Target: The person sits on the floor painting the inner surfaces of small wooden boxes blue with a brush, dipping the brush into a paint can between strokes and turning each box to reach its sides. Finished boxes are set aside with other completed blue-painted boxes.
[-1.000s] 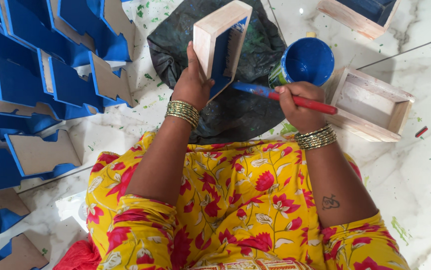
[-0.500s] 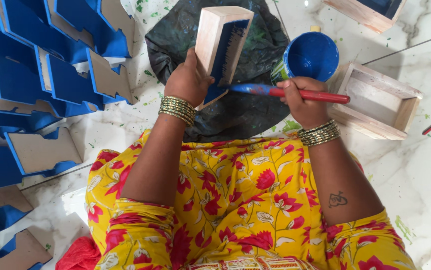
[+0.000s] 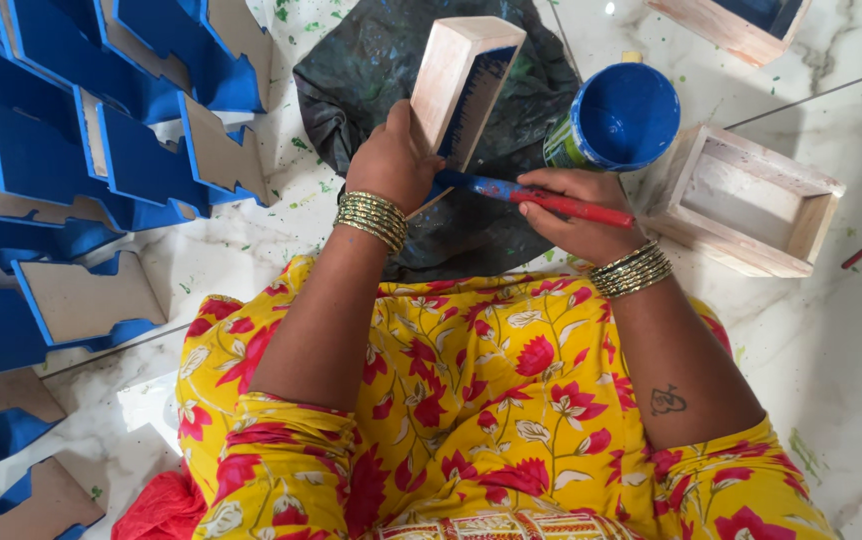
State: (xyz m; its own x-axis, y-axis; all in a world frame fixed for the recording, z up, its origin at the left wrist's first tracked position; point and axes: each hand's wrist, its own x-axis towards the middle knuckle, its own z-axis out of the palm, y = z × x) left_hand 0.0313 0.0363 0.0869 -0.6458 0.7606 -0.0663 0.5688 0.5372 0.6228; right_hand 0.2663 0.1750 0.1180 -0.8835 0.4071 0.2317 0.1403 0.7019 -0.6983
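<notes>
My left hand (image 3: 396, 160) grips a pale wooden box (image 3: 456, 80) tipped on its side over a dark paint-stained cloth (image 3: 381, 70). The box's inside face carries fresh blue paint. My right hand (image 3: 576, 210) holds a red-handled paintbrush (image 3: 541, 195) with a blue-coated end, its bristle tip hidden behind the box and my left hand. Just beyond the right hand stands an open can of blue paint (image 3: 621, 115).
An unpainted open wooden box (image 3: 751, 200) lies right of the can, another box (image 3: 751, 25) at the top right. Several blue-painted wooden pieces (image 3: 71, 150) are stacked on the left. The marble floor (image 3: 851, 350) has paint flecks. My lap in yellow floral cloth fills the bottom.
The brush has drawn back from the paint can toward the box, and its tip now sits at the box's lower end. The box stays upright in my left hand.
</notes>
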